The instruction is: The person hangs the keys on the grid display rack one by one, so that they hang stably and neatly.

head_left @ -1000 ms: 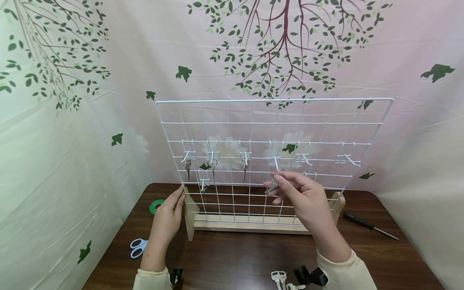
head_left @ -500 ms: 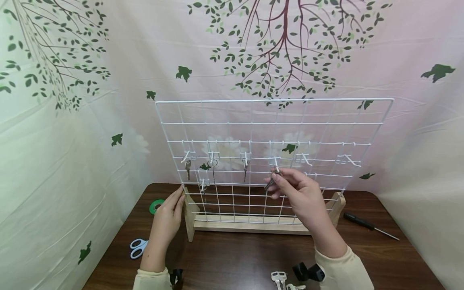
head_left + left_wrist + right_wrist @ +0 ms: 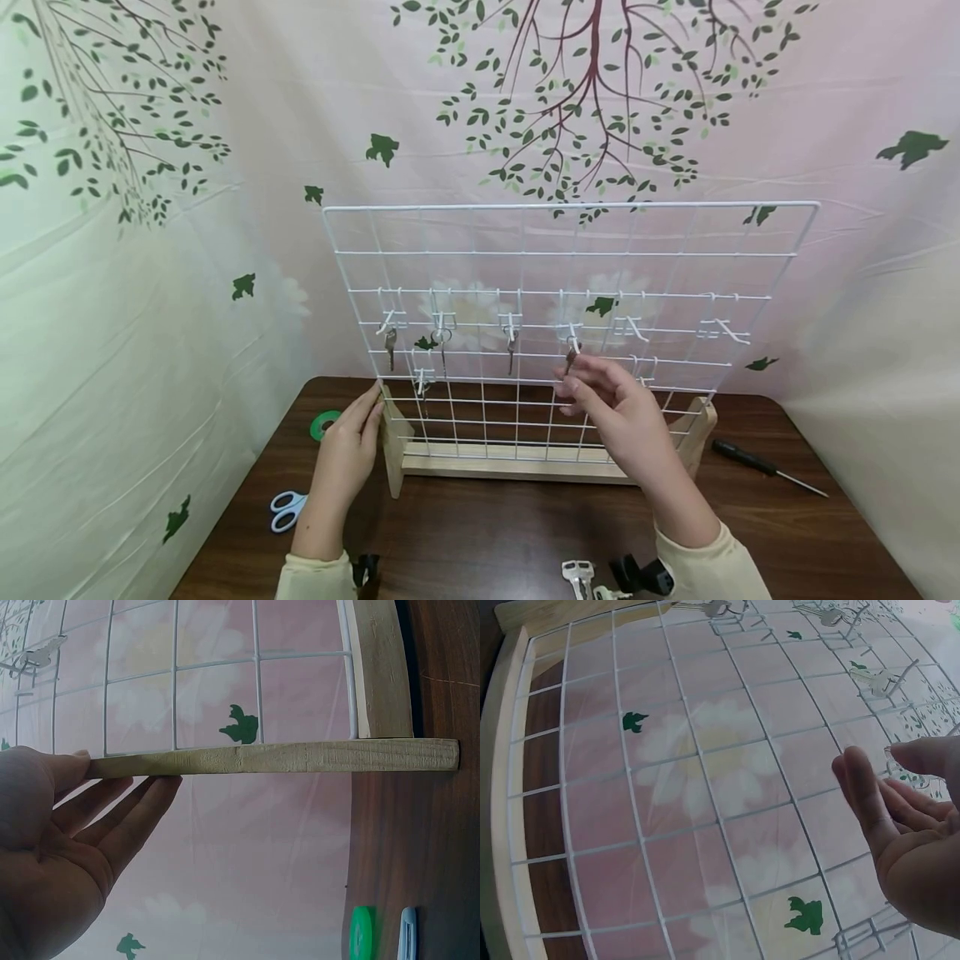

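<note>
**Hands at the wire key rack**

Right hand (image 3: 611,400) is raised to the white wire grid (image 3: 570,250), its fingers loosened and nearly straight just below a key (image 3: 572,358) that hangs on the fourth hook (image 3: 573,337) from the left; from the head view the fingertips sit right at the key's lower end, though whether they still pinch it cannot be made out, and the right wrist view shows the fingers spread and holding nothing. Left hand (image 3: 351,446) rests with straight fingers against the left wooden upright (image 3: 393,450) of the rack's base, the thumb along its edge in the left wrist view.

Four keys hang in the upper row, counting the one at the right hand, and a fifth small one (image 3: 422,385) hangs lower, between the first two. Two hooks (image 3: 636,327) to the right stand bare.

On the dark wooden table (image 3: 487,533) lie a green tape roll (image 3: 324,425), blue-handled scissors (image 3: 285,510), a black-handled screwdriver (image 3: 765,467), and, at the near edge, two white key-shaped pieces (image 3: 577,577). No writing or brand is readable on anything.
</note>
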Demonstrator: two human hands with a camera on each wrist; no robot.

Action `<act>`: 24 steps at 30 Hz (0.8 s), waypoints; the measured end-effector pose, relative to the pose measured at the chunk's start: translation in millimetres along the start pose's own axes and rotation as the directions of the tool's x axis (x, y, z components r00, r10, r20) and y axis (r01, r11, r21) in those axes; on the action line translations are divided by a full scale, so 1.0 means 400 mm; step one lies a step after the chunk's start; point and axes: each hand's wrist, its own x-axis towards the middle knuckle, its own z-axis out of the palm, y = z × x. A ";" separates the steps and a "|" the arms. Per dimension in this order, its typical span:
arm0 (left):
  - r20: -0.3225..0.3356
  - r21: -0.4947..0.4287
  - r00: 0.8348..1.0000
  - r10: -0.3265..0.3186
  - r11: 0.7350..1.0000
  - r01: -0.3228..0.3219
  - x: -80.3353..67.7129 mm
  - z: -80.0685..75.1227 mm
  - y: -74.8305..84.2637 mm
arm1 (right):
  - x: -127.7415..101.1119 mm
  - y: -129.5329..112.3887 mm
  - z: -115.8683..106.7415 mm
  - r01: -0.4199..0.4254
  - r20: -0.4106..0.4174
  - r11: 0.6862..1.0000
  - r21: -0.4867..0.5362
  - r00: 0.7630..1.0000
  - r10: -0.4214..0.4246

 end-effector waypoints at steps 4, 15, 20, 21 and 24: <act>0.005 0.006 1.000 -0.006 1.000 0.006 -0.004 0.000 -0.001 | -0.030 0.024 0.002 -0.034 0.021 0.999 -0.031 0.999 0.035; -0.008 0.008 1.000 0.005 1.000 -0.005 0.001 0.000 -0.001 | -0.089 0.123 0.020 -0.060 0.092 0.998 -0.021 0.994 0.062; -0.016 0.006 1.000 0.011 1.000 -0.011 0.005 0.000 0.000 | -0.116 0.172 0.016 -0.114 0.175 0.992 -0.046 0.977 0.121; -0.015 0.005 1.000 0.011 1.000 -0.011 0.005 0.000 0.000 | -0.121 0.183 0.014 -0.118 0.196 0.991 -0.058 0.972 0.127; -0.013 0.003 1.000 0.009 1.000 -0.009 0.005 0.000 -0.001 | -0.134 0.214 0.008 -0.123 0.264 0.988 -0.088 0.954 0.142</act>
